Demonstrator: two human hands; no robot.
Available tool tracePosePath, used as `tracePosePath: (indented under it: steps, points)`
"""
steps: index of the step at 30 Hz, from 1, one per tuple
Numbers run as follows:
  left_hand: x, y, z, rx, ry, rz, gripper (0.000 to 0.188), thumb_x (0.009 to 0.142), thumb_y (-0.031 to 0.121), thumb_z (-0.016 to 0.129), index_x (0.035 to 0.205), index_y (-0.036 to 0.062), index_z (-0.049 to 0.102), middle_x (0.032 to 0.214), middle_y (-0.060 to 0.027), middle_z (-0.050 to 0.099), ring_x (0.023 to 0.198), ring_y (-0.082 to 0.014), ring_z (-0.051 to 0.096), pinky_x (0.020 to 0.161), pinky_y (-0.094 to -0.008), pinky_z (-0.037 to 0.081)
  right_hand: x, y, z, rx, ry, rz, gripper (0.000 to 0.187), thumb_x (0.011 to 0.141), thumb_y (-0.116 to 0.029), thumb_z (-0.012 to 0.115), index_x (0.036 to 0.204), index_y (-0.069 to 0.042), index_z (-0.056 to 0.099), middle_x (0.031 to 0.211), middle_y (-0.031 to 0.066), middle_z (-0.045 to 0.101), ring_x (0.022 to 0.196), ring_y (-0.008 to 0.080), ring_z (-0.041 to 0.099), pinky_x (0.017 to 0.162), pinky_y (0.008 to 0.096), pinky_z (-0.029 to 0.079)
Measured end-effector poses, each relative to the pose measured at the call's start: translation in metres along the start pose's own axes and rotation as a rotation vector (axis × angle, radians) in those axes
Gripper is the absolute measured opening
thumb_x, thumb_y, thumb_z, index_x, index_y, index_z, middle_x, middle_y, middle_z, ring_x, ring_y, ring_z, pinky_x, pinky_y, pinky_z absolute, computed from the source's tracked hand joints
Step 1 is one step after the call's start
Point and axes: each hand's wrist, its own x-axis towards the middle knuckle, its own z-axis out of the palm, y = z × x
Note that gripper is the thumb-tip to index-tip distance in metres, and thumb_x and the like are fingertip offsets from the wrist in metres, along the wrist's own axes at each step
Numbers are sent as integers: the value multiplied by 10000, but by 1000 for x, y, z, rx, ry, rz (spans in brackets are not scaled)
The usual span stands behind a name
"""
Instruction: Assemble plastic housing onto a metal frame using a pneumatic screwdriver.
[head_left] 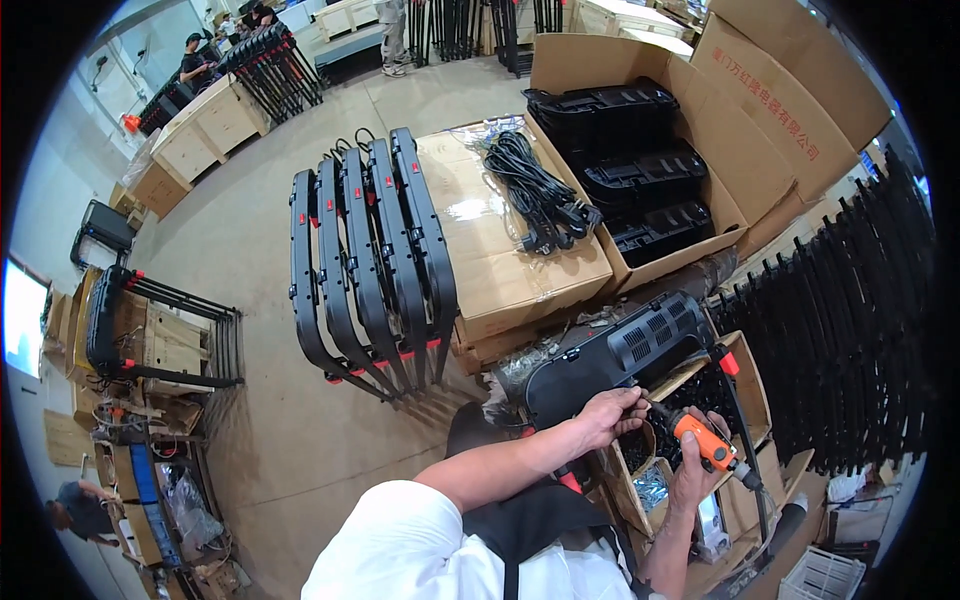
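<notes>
My right hand (690, 478) is wrapped round an orange electric screwdriver (704, 441) with a black nose and a cable at its back end. The tool's tip points to the left, at the fingers of my left hand (608, 417). Those fingers are pinched together by the tip; what they hold is too small to make out. Just beyond both hands lies a black plastic housing (615, 350) with vent slots. A wooden parts box (640, 510) sits under my hands, with many small black parts and a heap of silvery screws (652, 487) in its compartments.
Several black folding frames (375, 260) with red clips stand to the left. Ahead, black cables (535, 185) lie on a cardboard box (460, 180). An open carton (745, 215) holds black housings. Black tubes (830, 330) are stacked at right. Other people work far off.
</notes>
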Motion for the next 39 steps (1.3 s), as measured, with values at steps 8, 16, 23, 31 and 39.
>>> tracePosePath:
  steps: [8, 16, 23, 31, 39]
  points:
    - [9, -4, 2, 48, -8, 2, 261, 1083, 262, 553, 1199, 48, 647, 938, -32, 711, 774, -141, 709, 689, -253, 627, -1, -9, -3, 31, -9, 16, 546, 889, -88, 736, 1371, -22, 489, 1279, 207, 647, 1192, 274, 616, 1120, 436, 433]
    - [9, -9, 6, 53, -62, -27, 277, 1066, 295, 589, 1255, 101, 647, 928, 28, 707, 782, -93, 703, 683, -250, 615, -5, -8, -12, 76, 30, 2, 548, 892, -42, 703, 1392, -7, 479, 1281, 206, 634, 1192, 295, 615, 1120, 447, 436]
    - [7, -2, 11, -11, -80, -85, 294, 1064, 302, 592, 1296, 132, 652, 942, 43, 709, 813, -89, 695, 721, -266, 611, -3, -7, -6, 42, 47, -19, 549, 903, -77, 712, 1396, -2, 481, 1288, 216, 633, 1200, 304, 609, 1123, 458, 428]
    - [3, 5, 22, -73, -99, -70, 305, 1080, 296, 558, 1307, 109, 641, 945, 22, 694, 808, -103, 680, 715, -258, 597, 3, -9, 4, 53, 91, -12, 551, 898, -89, 714, 1391, -12, 482, 1284, 205, 628, 1208, 302, 597, 1131, 459, 413]
    - [1, 17, 13, -74, -124, -59, 336, 1111, 281, 483, 1309, 43, 613, 1041, -42, 703, 907, -158, 699, 806, -293, 621, 13, -7, 22, 75, 78, -11, 533, 904, -71, 701, 1389, -20, 488, 1281, 200, 634, 1200, 282, 607, 1123, 450, 425]
